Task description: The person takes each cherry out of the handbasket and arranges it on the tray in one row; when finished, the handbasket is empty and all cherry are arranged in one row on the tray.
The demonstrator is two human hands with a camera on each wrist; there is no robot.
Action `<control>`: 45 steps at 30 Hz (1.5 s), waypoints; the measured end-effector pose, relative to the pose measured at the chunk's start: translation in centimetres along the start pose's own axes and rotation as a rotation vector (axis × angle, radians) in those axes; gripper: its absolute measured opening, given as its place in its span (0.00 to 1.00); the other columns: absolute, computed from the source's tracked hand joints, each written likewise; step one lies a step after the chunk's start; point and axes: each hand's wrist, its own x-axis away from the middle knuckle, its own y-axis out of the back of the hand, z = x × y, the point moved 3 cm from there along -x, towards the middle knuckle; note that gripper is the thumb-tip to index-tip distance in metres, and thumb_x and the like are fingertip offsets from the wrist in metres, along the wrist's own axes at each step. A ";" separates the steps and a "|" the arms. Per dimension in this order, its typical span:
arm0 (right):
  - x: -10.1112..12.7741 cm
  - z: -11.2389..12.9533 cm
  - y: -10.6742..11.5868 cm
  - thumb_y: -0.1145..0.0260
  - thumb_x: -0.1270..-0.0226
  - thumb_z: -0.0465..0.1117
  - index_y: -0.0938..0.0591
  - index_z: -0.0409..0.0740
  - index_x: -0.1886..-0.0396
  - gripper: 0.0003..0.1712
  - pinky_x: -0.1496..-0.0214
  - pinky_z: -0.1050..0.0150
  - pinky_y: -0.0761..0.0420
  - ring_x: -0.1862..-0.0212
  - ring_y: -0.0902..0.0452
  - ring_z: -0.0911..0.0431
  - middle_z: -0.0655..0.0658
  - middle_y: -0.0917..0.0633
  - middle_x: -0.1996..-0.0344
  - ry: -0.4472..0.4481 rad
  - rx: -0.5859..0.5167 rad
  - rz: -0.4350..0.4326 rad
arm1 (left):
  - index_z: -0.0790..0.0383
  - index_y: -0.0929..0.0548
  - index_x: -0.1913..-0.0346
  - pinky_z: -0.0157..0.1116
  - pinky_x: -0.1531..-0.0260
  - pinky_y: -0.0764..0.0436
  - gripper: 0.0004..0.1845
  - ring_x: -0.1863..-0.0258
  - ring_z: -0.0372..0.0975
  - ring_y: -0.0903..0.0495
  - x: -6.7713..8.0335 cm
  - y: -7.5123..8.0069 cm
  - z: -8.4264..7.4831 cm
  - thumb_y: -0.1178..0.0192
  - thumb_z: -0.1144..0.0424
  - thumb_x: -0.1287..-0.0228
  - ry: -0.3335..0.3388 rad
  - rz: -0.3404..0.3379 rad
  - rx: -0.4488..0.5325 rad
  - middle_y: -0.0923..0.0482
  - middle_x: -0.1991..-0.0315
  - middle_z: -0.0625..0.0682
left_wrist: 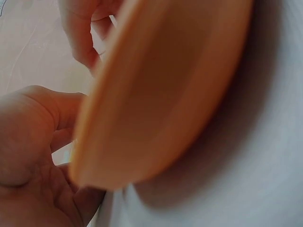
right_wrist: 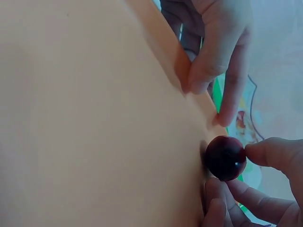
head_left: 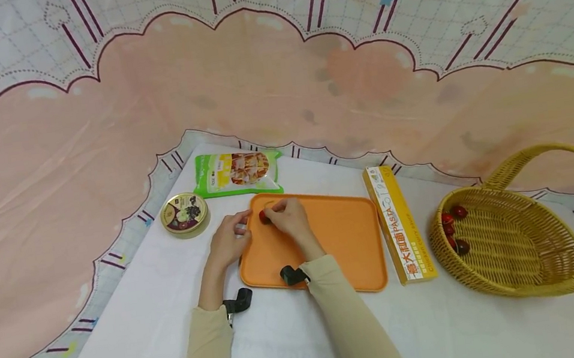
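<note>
Table [head_left: 298, 347] with tray [head_left: 344, 244], basket [head_left: 524, 244]

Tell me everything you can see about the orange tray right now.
The orange tray is a rounded rectangle with a low raised rim, plastic-looking, lying flat on the white table. The left hand grips its left edge; the right hand holds a dark red fruit on its far left corner. A yellow pasta box lies alongside its right edge.

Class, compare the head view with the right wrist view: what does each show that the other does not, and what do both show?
Only the head view shows the wicker basket holding red fruits, the pasta box, the round tin and both sleeves. Only the right wrist view shows, close up, fingertips pinching the dark red fruit. Both show the orange tray, the right hand at the fruit, the left hand on the tray's edge, and the green packet.
</note>
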 end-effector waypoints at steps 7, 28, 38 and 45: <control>0.2 -0.6 0.9 0.32 0.36 0.46 0.14 0.35 0.66 0.16 0.71 0.67 0.26 0.71 0.26 0.55 0.44 0.17 0.71 -0.019 0.002 -0.005 | 0.63 0.26 0.33 0.48 0.51 0.24 0.28 0.55 0.50 0.21 0.0 -0.6 -0.4 0.43 0.69 0.38 -0.009 0.010 0.013 0.25 0.48 0.62; 3.0 -5.7 24.2 0.39 0.30 0.46 0.19 0.32 0.45 0.23 0.64 0.68 0.20 0.65 0.16 0.53 0.31 0.16 0.54 -0.077 -0.099 -0.299 | 0.64 0.29 0.31 0.48 0.52 0.24 0.28 0.53 0.52 0.22 0.0 0.5 -0.3 0.46 0.68 0.36 0.017 0.031 -0.008 0.27 0.45 0.64; 3.7 -12.9 33.7 0.40 0.32 0.41 0.19 0.29 0.59 0.16 0.76 0.72 0.22 0.82 0.23 0.68 0.60 0.22 0.86 -0.247 -0.192 -0.436 | 0.62 0.28 0.31 0.45 0.54 0.25 0.29 0.54 0.50 0.23 0.2 0.1 0.0 0.46 0.68 0.37 0.047 0.025 0.008 0.27 0.46 0.62; 4.4 -16.0 34.8 0.38 0.32 0.44 0.19 0.50 0.69 0.07 0.71 0.68 0.20 0.75 0.21 0.64 0.59 0.19 0.80 -0.358 -0.213 -0.235 | 0.62 0.28 0.32 0.45 0.54 0.24 0.29 0.54 0.50 0.22 -0.1 0.0 0.0 0.45 0.68 0.38 0.027 0.027 0.017 0.27 0.47 0.61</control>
